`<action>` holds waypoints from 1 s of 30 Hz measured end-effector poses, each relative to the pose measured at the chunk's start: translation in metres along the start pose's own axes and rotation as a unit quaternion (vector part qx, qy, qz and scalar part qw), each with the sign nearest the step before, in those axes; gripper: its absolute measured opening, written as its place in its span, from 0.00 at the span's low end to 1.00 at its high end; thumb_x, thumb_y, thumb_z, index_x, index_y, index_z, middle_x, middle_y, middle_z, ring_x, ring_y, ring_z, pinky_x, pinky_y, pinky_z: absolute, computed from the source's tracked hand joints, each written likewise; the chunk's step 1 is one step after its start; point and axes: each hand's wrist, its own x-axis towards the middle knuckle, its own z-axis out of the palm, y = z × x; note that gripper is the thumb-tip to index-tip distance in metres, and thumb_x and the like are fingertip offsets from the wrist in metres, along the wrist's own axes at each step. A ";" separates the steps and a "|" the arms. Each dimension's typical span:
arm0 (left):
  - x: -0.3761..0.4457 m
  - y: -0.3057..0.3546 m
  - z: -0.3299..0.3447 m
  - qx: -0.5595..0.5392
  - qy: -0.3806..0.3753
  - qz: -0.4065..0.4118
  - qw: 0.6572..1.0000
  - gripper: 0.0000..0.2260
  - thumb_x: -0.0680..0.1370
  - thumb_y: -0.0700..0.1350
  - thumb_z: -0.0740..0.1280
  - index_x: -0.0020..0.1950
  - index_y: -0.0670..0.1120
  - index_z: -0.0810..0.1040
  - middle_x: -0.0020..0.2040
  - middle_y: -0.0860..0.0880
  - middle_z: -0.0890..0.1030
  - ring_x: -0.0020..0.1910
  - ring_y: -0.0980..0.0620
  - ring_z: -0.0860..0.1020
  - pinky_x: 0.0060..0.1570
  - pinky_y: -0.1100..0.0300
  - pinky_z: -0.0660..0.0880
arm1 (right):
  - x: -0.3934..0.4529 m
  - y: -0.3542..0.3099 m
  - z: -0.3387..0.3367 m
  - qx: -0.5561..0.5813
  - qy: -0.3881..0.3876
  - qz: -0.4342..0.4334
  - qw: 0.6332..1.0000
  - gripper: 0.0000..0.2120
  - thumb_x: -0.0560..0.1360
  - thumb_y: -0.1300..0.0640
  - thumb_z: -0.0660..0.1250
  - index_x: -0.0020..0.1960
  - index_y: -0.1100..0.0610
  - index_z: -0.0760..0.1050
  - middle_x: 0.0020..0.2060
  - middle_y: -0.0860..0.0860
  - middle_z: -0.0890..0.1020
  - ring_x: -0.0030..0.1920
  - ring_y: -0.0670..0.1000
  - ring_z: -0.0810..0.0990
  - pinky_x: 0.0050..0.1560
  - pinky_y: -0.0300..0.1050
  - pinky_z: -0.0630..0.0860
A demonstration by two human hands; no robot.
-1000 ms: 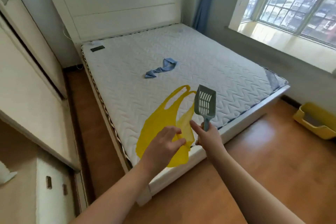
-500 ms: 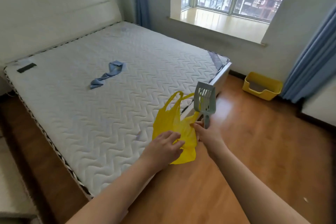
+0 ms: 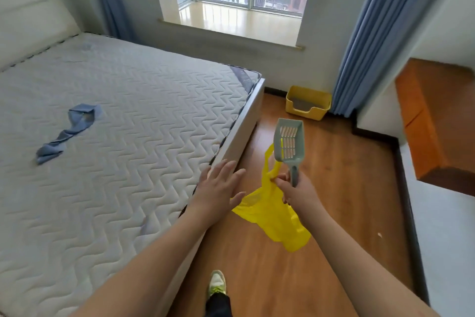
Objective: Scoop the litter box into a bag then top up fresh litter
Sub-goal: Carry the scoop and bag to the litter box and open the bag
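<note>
Head view: litter box [image 3: 307, 103] on floor, upper right of centre, by curtain [image 3: 365, 41]; right hand [image 3: 295, 189] grips scoop [image 3: 289, 145] handle and yellow bag [image 3: 272, 216], centre frame; left hand [image 3: 221, 188] fingers spread, holding nothing, over bed [image 3: 115, 136] edge; blue cloth [image 3: 69, 131] on mattress, left.

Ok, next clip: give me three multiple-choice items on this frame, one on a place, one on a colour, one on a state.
1. Where is the litter box?
A. On the mattress
B. On the floor below the window, by the curtain
C. On the window sill

2. What colour is the bag?
A. Yellow
B. Black
C. White

3. What is the left hand doing?
A. Gripping the scoop
B. Pinching the bag
C. Open, holding nothing

Key: 1 B, it sits on the wood floor beside the blue curtain. 2 A, plainly yellow. 3 C, fingers spread; the right hand holds both scoop and bag.
</note>
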 end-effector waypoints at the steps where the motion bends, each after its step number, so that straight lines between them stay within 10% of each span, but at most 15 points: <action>1: 0.011 -0.004 0.005 0.000 -0.029 -0.007 1.000 0.25 0.74 0.63 0.56 0.68 0.54 0.72 0.68 0.48 0.75 0.70 0.47 0.66 0.61 0.41 0.71 | 0.007 -0.002 -0.003 -0.007 0.008 0.004 1.000 0.08 0.75 0.63 0.69 0.46 0.54 0.72 0.37 0.51 0.77 0.26 0.40 0.73 0.27 0.35 0.70; 10: 0.116 -0.027 0.042 -0.028 -0.179 0.066 0.981 0.37 0.72 0.69 0.42 0.78 0.55 0.56 0.77 0.51 0.61 0.76 0.49 0.56 0.70 0.49 0.60 | 0.067 -0.030 -0.008 -0.032 0.058 0.010 0.998 0.11 0.75 0.64 0.68 0.40 0.53 0.68 0.39 0.55 0.76 0.27 0.47 0.70 0.31 0.45 0.71; 19: 0.200 -0.024 0.079 -0.023 -0.221 0.017 0.975 0.36 0.78 0.63 0.61 0.79 0.48 0.51 0.74 0.47 0.65 0.71 0.44 0.65 0.65 0.47 0.66 | 0.115 -0.039 -0.040 -0.021 0.095 0.023 0.995 0.04 0.76 0.66 0.63 0.47 0.63 0.68 0.36 0.48 0.76 0.32 0.51 0.72 0.35 0.46 0.73; 25: 0.253 -0.022 0.105 -0.037 -0.270 -0.030 0.962 0.10 0.80 0.38 0.55 0.60 0.46 0.69 0.56 0.45 0.78 0.51 0.42 0.78 0.42 0.52 0.72 | 0.162 -0.031 -0.078 0.002 0.136 0.024 0.990 0.07 0.76 0.65 0.64 0.43 0.55 0.69 0.40 0.51 0.78 0.35 0.49 0.74 0.39 0.47 0.74; 30: 0.307 -0.001 0.124 -0.076 -0.248 -0.028 0.965 0.06 0.81 0.38 0.54 0.49 0.48 0.66 0.48 0.47 0.79 0.44 0.44 0.78 0.39 0.51 0.73 | 0.223 -0.009 -0.119 -0.062 0.160 0.032 0.985 0.07 0.76 0.63 0.66 0.44 0.53 0.72 0.36 0.49 0.77 0.35 0.47 0.75 0.40 0.45 0.72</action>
